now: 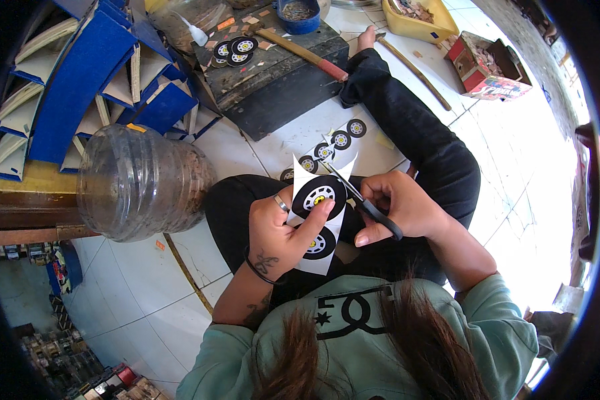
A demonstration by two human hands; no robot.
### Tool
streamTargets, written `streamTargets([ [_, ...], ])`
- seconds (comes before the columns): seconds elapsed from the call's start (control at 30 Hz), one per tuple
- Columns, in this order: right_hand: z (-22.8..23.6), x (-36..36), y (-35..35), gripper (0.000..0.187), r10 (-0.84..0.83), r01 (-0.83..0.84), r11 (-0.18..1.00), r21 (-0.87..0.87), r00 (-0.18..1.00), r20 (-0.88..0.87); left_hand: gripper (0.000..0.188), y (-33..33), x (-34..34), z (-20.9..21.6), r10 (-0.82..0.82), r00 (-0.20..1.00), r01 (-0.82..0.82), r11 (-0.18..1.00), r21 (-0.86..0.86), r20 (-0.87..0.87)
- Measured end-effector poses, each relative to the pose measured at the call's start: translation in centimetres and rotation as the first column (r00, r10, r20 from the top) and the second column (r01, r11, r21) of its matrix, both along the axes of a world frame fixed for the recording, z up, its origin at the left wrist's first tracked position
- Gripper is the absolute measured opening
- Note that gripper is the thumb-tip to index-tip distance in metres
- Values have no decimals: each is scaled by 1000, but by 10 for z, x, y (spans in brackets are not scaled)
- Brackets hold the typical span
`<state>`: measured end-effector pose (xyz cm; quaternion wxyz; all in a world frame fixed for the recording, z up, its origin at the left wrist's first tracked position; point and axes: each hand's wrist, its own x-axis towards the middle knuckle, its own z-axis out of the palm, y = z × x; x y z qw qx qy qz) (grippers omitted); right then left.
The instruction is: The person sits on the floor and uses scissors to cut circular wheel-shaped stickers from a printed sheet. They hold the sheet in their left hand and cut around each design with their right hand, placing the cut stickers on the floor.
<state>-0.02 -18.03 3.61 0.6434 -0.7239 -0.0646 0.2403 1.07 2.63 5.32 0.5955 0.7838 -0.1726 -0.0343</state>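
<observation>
Pinching, in the head view, a white paper sheet (pixel 330 187) with the left hand (pixel 273 230), and laying that thumb over the upper of two printed black wheels. Grasping dark-handled scissors (pixel 382 220) with the right hand (pixel 407 207), curling fingers around the handles and bringing the blades to the sheet's upper right edge. Holding both above the lap, just short of the front edge of the low dark bench (pixel 273 107).

Shows, on the white tiled floor (pixel 127 280) between the lap and that front edge, a strip of wheel prints (pixel 341 139) running aslant. Shows, by the bench's far right corner, a blue cup (pixel 301 27) containing small brownish bits, too fine to tell apart. Shows, toward the bench's far left corner, a white squeeze bottle (pixel 195 33) and, near it, overlapping wheel discs (pixel 247 45). Shows also a hammer (pixel 300 53) lying across the top, reaching over the front edge near the right corner with its red handle end.

Shows, on the floor beyond the bench's right edge, a yellow basin (pixel 423 28) with pinkish-brown scraps inside and, close by, an open red box (pixel 487 88) with similar scraps. Shows, off the bench's left front corner, a large clear jar (pixel 143 187) lying on its side; cannot tell any contents through the cloudy wall.
</observation>
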Motion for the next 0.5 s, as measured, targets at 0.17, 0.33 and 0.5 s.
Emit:
streamTargets([
  [0.17,2,0,0,48,13,-12,1000,-25,1000,13,13,1,0,1,-15,1000,13,998,-54,-28],
  [0.33,6,2,-2,49,47,-47,999,-16,999,-26,12,4,1,4,-82,992,77,996,-49,-95],
  [0.5,10,4,-5,50,77,-73,993,-96,997,31,13,6,2,4,-92,993,90,995,-36,-72],
])
